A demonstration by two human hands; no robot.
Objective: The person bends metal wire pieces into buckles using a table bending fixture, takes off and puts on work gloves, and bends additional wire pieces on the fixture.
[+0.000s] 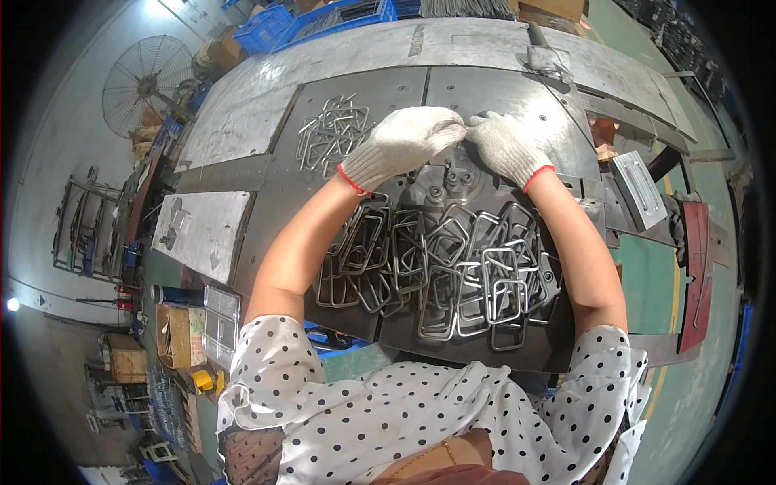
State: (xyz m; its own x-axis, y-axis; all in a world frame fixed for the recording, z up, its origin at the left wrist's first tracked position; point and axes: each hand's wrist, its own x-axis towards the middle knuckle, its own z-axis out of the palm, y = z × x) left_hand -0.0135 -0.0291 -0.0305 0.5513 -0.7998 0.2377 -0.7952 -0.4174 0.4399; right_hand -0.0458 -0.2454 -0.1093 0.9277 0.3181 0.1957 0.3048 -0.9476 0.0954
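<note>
**Gloved hands meeting over the fixture on the steel bench**

The person is leaning over a dark steel bench (242, 121), and both hands, in white knit gloves with red cuffs, are coming together at the far side of a small fixture (443, 184) with round pins. The left hand (402, 144) is lying curled, knuckles up, and its fingers (449, 127) are pinching toward the right hand (503, 145); the two are touching at the fingertips. Something small is probably being held between them, but the gloves are covering it, so I cannot tell what the fingers are clenched on, or whether they are clenched on anything at all.

By my reading, a wire piece is being seated or bent at the fixture. The next move probably calls for keeping the piece square against the pins.

A heap of bent rectangular wire frames (453, 271) is lying near the person, between the forearms, and a smaller pile of wire frames (333, 133) is sitting just left of the left hand. A standing fan (145, 81) and blue crates (323, 20) are showing beyond the bench; the frame's edge is cutting off the crates.
</note>
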